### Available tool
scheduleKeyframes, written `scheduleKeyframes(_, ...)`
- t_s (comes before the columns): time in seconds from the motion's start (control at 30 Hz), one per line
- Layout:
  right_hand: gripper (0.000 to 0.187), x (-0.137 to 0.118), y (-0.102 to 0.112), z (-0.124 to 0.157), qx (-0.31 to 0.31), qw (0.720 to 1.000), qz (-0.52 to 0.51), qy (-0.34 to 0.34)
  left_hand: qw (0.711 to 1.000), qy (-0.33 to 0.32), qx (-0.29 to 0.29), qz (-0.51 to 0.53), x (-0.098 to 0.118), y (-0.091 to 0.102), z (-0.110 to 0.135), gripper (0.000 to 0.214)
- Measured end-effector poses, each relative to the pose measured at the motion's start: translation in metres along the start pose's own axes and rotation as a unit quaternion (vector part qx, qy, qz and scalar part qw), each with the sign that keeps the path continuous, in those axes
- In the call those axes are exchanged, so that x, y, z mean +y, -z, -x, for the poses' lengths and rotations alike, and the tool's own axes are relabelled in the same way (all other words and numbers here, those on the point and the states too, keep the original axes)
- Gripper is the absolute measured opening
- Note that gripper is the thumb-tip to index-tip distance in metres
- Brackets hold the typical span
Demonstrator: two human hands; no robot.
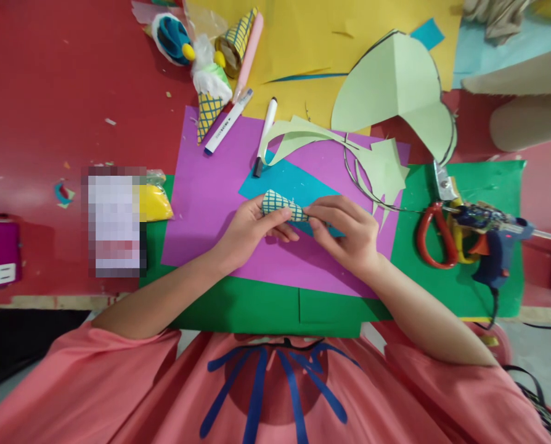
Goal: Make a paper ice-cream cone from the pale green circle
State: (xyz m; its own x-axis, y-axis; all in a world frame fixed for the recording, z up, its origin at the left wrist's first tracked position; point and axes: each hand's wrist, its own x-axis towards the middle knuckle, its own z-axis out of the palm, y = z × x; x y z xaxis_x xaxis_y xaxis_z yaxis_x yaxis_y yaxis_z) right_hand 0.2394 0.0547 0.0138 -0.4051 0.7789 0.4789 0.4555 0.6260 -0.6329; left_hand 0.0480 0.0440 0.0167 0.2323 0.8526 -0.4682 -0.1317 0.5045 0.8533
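A small paper cone [282,206], pale green with a blue lattice, is held sideways between my hands. My left hand [252,227] grips its wide end, thumb on top. My right hand [347,231] pinches the narrow tip at the right. Below the cone lie a blue paper piece [298,179] and a purple sheet [220,246]. Above my hands are a black-capped white marker [267,132] and curled pale green paper scraps [381,163]. A finished-looking yellow paper cone [208,114] with blue lattice and white fluff lies farther up left.
At right, red-handled scissors [437,237] and a blue glue gun [497,246] with a cord rest on a green sheet [257,308]. A folded pale green paper shape [398,86] lies on yellow paper [298,37]. A second marker [229,122] and a pink pen [249,55] are up left.
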Motion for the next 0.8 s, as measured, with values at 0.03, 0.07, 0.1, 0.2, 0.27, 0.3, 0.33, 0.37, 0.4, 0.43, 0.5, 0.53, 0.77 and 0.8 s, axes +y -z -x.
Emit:
scheduleKeyframes(0.03, 0.015, 0.0, 0.002, -0.001, 0.006, 0.998, -0.041, -0.038, 1.0, 0.003, 0.001, 0.006, 0.0, 0.0, 0.0, 0.026)
scheduleKeyframes(0.07, 0.016, 0.0, 0.003, -0.001, 0.012, 0.994, -0.079, -0.077, 1.0, 0.006, 0.0, 0.015, 0.0, 0.001, 0.0, 0.026)
scheduleKeyframes(0.1, 0.017, 0.002, 0.005, -0.001, 0.018, 0.988, -0.11, -0.111, 1.0, 0.008, -0.001, 0.026, 0.0, 0.001, -0.001, 0.027)
scheduleKeyframes(0.2, 0.019, 0.007, 0.008, -0.001, 0.01, 0.979, -0.143, -0.149, 0.999, 0.008, 0.0, 0.05, 0.0, 0.001, -0.002, 0.03)
scheduleKeyframes(0.27, 0.021, 0.008, 0.007, -0.001, -0.011, 0.985, -0.127, -0.115, 0.999, 0.004, 0.0, 0.051, 0.0, 0.0, -0.002, 0.031)
scheduleKeyframes(0.3, 0.022, 0.008, 0.006, -0.001, -0.021, 0.989, -0.112, -0.089, 0.999, 0.001, -0.002, 0.051, 0.0, 0.0, -0.002, 0.032)
scheduleKeyframes(0.33, 0.024, 0.007, 0.004, -0.001, -0.028, 0.993, -0.096, -0.065, 0.999, -0.002, -0.007, 0.051, -0.001, -0.001, -0.002, 0.033)
scheduleKeyframes(0.37, 0.024, 0.006, 0.002, -0.001, -0.032, 0.995, -0.081, -0.046, 0.999, -0.005, -0.013, 0.051, -0.001, -0.001, -0.002, 0.034)
scheduleKeyframes(0.4, 0.024, 0.005, 0.001, -0.001, -0.032, 0.997, -0.066, -0.033, 0.999, -0.007, -0.018, 0.049, -0.002, -0.001, -0.001, 0.035)
scheduleKeyframes(0.43, 0.022, 0.003, -0.001, -0.001, -0.028, 0.998, -0.054, -0.023, 0.999, -0.008, -0.023, 0.047, -0.002, -0.001, -0.001, 0.036)
scheduleKeyframes(0.5, 0.02, 0.002, -0.004, 0.0, -0.016, 0.999, -0.038, -0.007, 0.999, -0.006, -0.03, 0.035, -0.003, -0.002, 0.001, 0.037)
scheduleKeyframes(0.53, 0.019, 0.002, -0.004, 0.0, -0.01, 0.999, -0.031, 0.002, 0.999, -0.004, -0.03, 0.026, -0.003, -0.002, 0.001, 0.037)
scheduleKeyframes(0.77, 0.023, 0.002, -0.004, 0.0, -0.018, 0.998, 0.006, 0.058, 1.0, -0.012, -0.016, 0.011, -0.001, -0.003, 0.003, 0.023)
scheduleKeyframes(0.8, 0.024, 0.001, -0.004, 0.0, -0.022, 0.998, 0.007, 0.061, 1.0, -0.013, -0.018, 0.02, -0.001, -0.003, 0.003, 0.021)
